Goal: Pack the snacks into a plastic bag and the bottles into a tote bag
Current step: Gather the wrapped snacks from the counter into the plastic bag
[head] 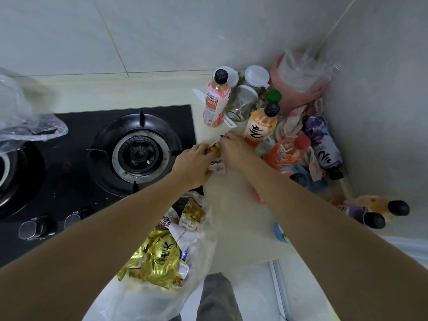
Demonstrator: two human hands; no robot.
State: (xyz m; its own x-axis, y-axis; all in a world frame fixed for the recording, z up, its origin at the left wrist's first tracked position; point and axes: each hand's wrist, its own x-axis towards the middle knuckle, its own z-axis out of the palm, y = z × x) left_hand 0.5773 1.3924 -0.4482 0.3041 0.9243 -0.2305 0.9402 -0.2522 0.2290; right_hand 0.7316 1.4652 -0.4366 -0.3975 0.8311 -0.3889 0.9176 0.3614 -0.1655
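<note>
Both hands meet on the counter over small snack packets (216, 163). My left hand (196, 162) and my right hand (234, 149) each grip them. Below my left arm a clear plastic bag (199, 258) hangs open at the counter's edge, holding gold-wrapped snacks (159, 258) and small packets (192, 214). A pink bottle (214, 103) and an orange bottle (260, 126) stand behind my hands. A red-capped orange bottle (287, 151) and a purple bottle (322, 142) lie on patterned cloth (291, 126) at the right. Two black-capped bottles (375, 212) lie at the far right.
A black gas stove (136, 149) fills the left of the counter (234, 216). Another clear bag (20, 112) sits at the far left. Glass jars with white lids (245, 98) and a pink container in plastic (298, 82) stand in the tiled corner.
</note>
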